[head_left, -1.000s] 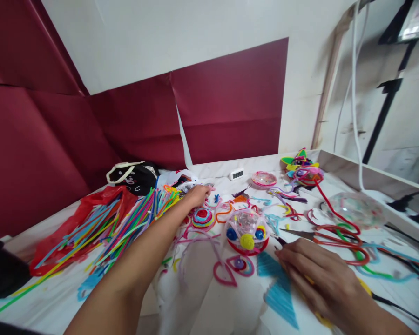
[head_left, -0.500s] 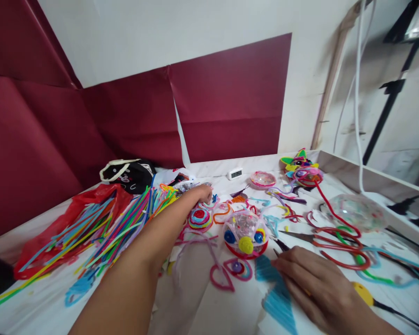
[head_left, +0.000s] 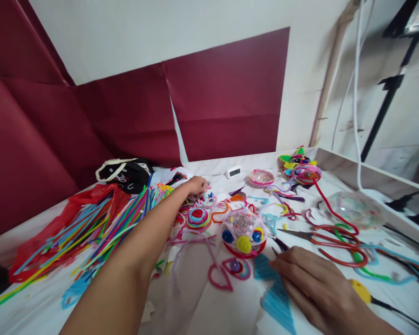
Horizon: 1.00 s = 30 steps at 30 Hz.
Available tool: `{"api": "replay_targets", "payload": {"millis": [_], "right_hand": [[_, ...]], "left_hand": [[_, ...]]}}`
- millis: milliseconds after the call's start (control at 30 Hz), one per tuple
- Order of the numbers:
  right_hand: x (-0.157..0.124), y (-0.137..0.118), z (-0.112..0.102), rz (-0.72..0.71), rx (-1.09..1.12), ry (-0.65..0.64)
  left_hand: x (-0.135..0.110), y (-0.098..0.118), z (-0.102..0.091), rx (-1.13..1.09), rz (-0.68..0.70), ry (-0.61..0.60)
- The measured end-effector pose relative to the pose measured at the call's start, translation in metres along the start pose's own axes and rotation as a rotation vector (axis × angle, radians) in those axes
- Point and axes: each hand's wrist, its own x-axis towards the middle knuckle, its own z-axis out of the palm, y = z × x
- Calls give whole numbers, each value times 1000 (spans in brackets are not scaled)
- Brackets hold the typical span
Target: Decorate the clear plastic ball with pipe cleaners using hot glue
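My left hand reaches far over the table, fingers curled down at a heap of small coloured craft pieces; its fingertips are hidden, so what it pinches does not show. My right hand rests near the front, closed round a thin dark pointed tool, mostly covered by the fingers. Beside that hand lie blue striped pieces on white paper. A clear ball with blue eyes and a yellow nose sits between my hands. In front of it are a pink loop and a teardrop shape with a purple bead.
Pipe cleaners spill from a red plastic bag on the left. Red-handled scissors and a clear dome lie right. Behind are a small digital clock, a pink-rimmed dish and a colourful decorated figure.
My left hand has shifted slightly left and up, deeper over the heap. The view has shifted a little. My right hand stays in place with the tool.
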Motion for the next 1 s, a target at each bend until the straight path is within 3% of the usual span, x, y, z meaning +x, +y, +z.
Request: {"api": "replay_targets", "payload": {"millis": [133,267,533,767,867,1000], "right_hand": [[2,-1,-2,-10,-20,14],[-1,-1,2,32,3,3],[0,-4,-1,40,37,-4],[-2,6,3,85,131,-1],[4,10,3,156,167,51],[18,15,-3,402,254,36]], "left_hand": [[-8,-9,-13,-105,4,184],[-16,-14,-15,-238,-23,364],[-37,-2,2,-650,-90,625],[-62,21,25,-1050,-36,809],[-67,30,34,-1180,0,856],[-66,41,41,-1258,34,857]]}}
